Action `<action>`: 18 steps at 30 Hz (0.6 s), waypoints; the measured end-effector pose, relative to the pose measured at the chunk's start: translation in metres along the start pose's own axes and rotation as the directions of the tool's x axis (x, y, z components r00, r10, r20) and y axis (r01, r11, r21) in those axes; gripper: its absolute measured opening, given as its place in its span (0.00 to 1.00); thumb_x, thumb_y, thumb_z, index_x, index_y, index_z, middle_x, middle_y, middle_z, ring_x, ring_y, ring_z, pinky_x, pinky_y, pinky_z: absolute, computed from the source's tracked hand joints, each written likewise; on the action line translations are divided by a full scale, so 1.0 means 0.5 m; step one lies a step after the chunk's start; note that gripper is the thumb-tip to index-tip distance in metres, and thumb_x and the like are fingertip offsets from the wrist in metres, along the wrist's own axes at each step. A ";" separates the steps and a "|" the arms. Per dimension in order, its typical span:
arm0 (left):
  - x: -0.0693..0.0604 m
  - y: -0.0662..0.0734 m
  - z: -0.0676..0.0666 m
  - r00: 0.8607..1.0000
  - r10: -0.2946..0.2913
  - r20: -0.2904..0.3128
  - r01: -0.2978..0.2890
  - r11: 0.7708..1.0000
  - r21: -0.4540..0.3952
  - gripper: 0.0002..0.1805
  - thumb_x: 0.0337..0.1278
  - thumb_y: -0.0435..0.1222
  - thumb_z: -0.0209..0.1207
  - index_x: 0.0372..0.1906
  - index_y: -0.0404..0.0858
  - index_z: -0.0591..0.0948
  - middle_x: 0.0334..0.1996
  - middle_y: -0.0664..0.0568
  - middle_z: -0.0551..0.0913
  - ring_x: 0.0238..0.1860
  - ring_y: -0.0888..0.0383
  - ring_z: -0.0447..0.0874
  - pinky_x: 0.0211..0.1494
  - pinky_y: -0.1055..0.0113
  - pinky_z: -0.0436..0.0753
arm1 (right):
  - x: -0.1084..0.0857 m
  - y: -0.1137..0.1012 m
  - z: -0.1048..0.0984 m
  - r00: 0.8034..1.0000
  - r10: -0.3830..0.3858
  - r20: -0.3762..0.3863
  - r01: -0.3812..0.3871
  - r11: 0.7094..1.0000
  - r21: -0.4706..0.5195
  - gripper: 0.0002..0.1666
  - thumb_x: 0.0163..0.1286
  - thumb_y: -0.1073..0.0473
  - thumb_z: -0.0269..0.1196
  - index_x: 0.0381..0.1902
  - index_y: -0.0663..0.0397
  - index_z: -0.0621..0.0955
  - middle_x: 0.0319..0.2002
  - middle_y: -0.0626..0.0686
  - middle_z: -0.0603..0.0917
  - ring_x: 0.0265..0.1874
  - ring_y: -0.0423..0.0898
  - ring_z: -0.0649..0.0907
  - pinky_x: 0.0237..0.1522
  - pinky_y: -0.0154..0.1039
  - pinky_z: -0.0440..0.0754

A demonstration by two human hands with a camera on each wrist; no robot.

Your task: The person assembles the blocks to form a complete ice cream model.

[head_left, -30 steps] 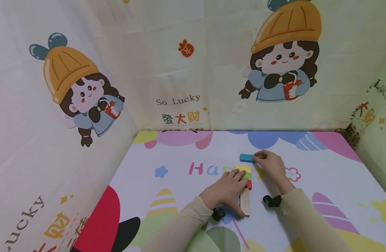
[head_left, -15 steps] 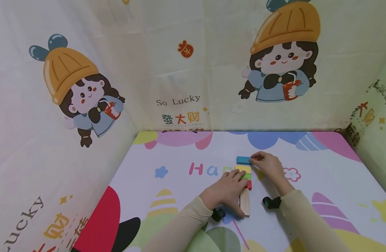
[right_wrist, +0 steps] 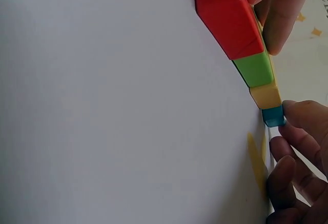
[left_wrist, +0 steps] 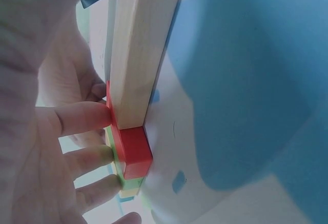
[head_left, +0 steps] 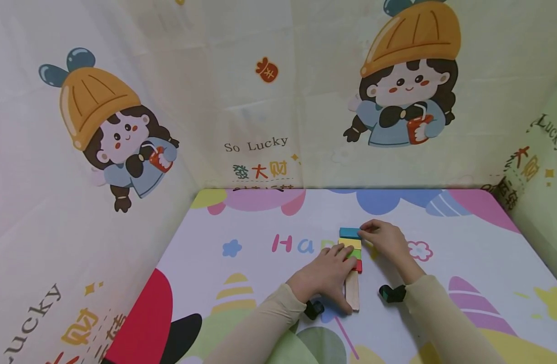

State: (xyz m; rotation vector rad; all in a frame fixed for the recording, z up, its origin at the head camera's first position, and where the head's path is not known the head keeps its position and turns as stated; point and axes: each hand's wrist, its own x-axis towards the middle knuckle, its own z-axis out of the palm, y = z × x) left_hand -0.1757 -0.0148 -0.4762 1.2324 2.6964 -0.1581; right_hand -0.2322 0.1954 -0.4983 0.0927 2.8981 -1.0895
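Observation:
A line of blocks lies on the table. In the head view, the blue block (head_left: 349,233) is farthest away, followed by yellow (head_left: 351,243), green (head_left: 357,255) and red (head_left: 359,266) blocks lying crosswise. A plain wooden block (head_left: 353,292) runs lengthwise from the red one toward the near side. My left hand (head_left: 324,275) spreads over the row. Its fingertips touch the coloured blocks from above, and its thumb lies beside the wooden block. With thumb and fingers, my right hand (right_wrist: 302,147) pinches the right end of the blue block, which appears against the yellow block.
The table (head_left: 242,222) has a printed mat with letters, flowers and coloured shapes. Patterned cloth walls (head_left: 324,167) stand behind it and at both sides. Black devices (head_left: 393,292) sit at both wrists, near the tabletop.
My right hand has slid the blue block left and toward the near side, closing the gap to the yellow block. My left hand has stayed in place over the row.

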 end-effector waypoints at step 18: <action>-0.006 -0.003 0.005 1.000 -0.011 -0.002 0.011 0.998 -0.058 0.55 0.38 0.74 0.68 0.72 0.54 0.66 0.83 0.54 0.54 0.83 0.51 0.50 0.77 0.52 0.66 | -0.013 0.004 -0.004 0.997 -0.082 0.018 0.081 0.997 0.015 0.28 0.74 0.40 0.64 0.58 0.55 0.82 0.56 0.63 0.86 0.56 0.63 0.82 0.52 0.58 0.79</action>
